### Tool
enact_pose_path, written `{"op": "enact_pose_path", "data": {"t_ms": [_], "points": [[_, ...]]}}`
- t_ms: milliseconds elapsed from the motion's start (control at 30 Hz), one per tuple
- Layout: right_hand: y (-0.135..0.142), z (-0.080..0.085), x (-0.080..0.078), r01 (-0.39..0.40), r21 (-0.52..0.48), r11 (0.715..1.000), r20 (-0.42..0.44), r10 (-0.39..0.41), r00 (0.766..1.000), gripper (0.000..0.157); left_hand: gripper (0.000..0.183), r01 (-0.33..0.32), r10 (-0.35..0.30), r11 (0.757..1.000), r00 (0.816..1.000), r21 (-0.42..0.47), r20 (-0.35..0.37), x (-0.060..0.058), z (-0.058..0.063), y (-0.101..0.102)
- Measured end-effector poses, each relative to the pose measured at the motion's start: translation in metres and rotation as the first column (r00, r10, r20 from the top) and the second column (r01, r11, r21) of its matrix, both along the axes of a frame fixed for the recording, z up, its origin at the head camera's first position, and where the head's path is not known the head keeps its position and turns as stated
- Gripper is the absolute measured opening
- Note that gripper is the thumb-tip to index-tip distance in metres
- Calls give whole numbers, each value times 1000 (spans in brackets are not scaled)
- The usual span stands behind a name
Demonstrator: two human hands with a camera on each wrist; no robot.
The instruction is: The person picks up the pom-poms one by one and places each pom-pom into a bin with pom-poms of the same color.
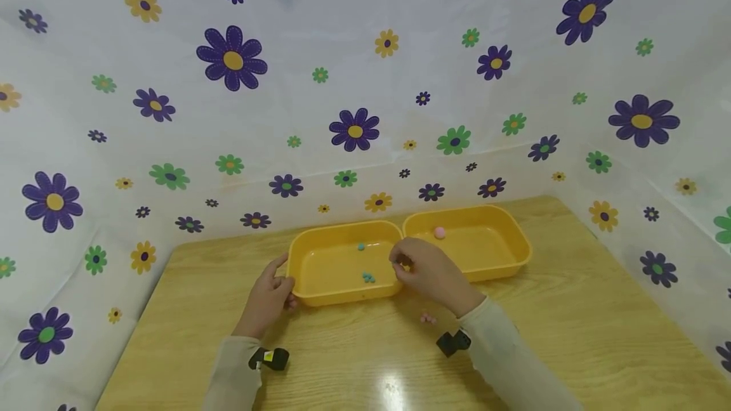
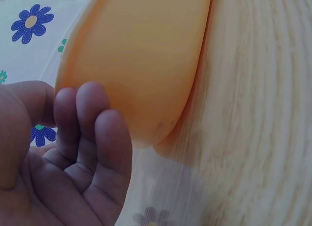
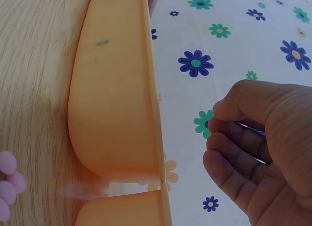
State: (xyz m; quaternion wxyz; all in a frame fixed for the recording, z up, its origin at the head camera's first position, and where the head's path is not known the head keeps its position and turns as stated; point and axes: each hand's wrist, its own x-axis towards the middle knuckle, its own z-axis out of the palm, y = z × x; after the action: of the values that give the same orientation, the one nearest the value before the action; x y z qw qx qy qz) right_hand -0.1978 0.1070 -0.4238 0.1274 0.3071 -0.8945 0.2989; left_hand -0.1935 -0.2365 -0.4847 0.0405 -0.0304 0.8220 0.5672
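left hand (image 1: 267,295) holds left yellow tray (image 1: 327,268) near far edge of table (image 1: 223,268); right hand (image 1: 432,273) above tray, fingers pinched, contents unclear.

I can't read any words or numbers from where I sit. The one label I can spot is a small yellow sticker (image 1: 268,356) on the black left wrist camera (image 1: 279,361). It is too tiny on my screen for me to tell what, if anything, is printed on it. Through that camera I also see two little dark marks (image 2: 161,125) on the outside of the yellow tray (image 2: 146,50). They look like smudgy spots to me, and I can't make out a letter or number in them.
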Motion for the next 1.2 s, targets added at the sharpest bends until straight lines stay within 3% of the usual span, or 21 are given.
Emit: {"op": "enact_pose_path", "data": {"t_ms": [733, 1200], "points": [[0, 0, -2, -8, 26, 1000, 21, 7, 1000, 9, 60, 8, -8, 1000, 1000, 1, 6, -3, -2, -3], [-5, -8, -6, 8, 110, 994, -13, -7, 1000, 7, 60, 0, 0, 1000, 1000, 0, 5, -2, -3, -2]]}}
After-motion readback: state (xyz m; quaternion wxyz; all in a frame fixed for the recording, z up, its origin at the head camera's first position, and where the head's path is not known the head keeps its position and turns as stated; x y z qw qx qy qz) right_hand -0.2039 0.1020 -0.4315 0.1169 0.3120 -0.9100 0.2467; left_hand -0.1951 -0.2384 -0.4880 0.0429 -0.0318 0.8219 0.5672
